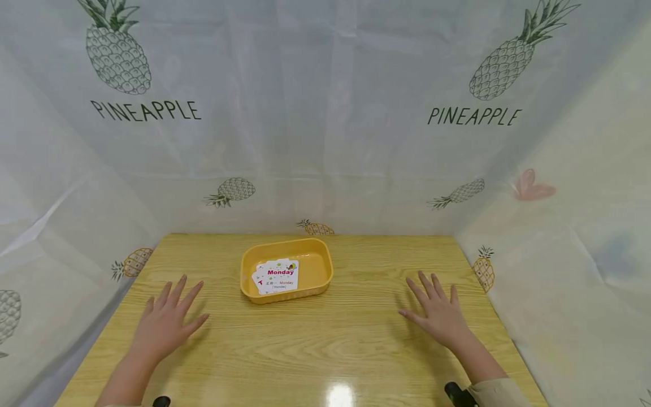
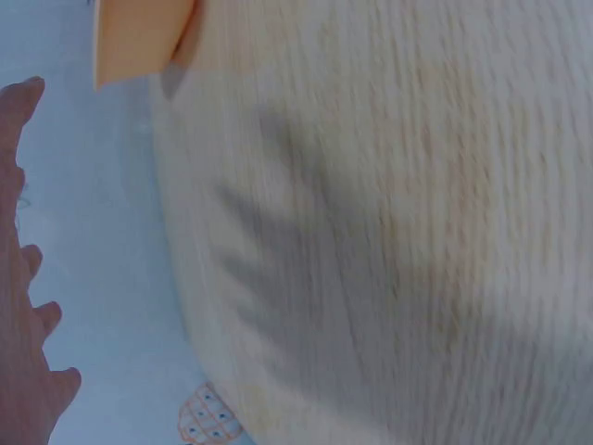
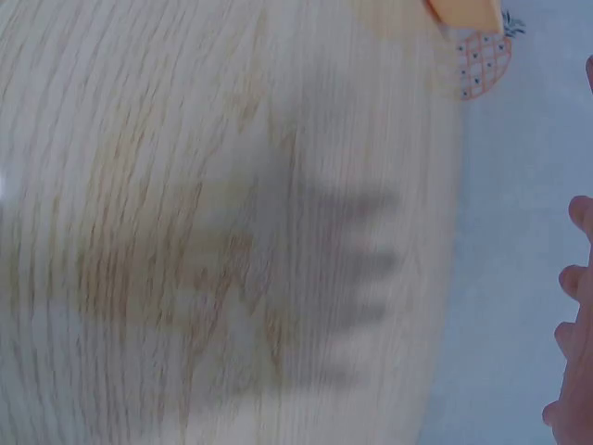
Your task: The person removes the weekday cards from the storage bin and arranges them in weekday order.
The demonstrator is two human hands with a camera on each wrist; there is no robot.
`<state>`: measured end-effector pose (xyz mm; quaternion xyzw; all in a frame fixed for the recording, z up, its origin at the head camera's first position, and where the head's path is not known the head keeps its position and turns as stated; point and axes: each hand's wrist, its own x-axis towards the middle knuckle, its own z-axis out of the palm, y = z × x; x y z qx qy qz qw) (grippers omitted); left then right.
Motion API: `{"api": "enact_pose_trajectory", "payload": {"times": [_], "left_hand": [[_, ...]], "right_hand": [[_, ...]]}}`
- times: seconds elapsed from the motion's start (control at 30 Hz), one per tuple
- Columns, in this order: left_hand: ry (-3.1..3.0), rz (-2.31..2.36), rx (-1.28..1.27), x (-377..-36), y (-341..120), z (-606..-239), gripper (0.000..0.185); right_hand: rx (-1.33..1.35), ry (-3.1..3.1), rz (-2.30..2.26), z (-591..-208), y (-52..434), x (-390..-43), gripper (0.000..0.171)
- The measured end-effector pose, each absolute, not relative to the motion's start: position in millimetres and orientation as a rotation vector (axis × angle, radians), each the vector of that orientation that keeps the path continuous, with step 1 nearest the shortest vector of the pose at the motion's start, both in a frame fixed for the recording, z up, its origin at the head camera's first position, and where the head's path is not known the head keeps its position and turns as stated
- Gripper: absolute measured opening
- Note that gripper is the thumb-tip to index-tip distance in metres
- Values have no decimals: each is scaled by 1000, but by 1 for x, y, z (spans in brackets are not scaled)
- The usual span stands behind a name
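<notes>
A yellow plastic tray (image 1: 315,265) sits toward the back of the table, left of centre. Inside it lies a small stack of white cards (image 1: 278,277), slightly fanned, the top one printed "Monday". To the tray's left, my left hand (image 1: 165,322) hovers above the wood with fingers spread, holding nothing. My right hand (image 1: 438,314) is likewise spread over the table's right side, apart from the tray. Shadows of the fingers fall on the table in both wrist views. A corner of the tray (image 2: 139,37) shows at the top of the left wrist view.
The wooden table (image 1: 305,350) has a light grain and a bright reflection near its front. A white cloth (image 1: 315,113) with pineapple prints hangs behind it and along both sides. Dark wrist devices (image 1: 459,394) show at the bottom edge.
</notes>
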<state>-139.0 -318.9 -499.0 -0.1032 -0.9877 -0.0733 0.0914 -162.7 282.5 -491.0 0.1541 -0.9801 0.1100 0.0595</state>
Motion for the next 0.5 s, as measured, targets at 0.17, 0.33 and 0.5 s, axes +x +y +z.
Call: {"api": "enact_pose_trajectory", "payload": {"times": [0.17, 0.33, 0.5], "left_hand": [[-2931, -275, -318, -146, -309, -497, 80], [-2926, -320, -323, -155, -296, -498, 80], [-2944, -402, -328, -162, -277, -498, 79]], "right_hand": [[480, -2981, 412, -485, 274, -164, 83], [507, -2972, 516, -482, 261, -168, 84], [538, -2965, 644, -479, 247, -174, 87]]}}
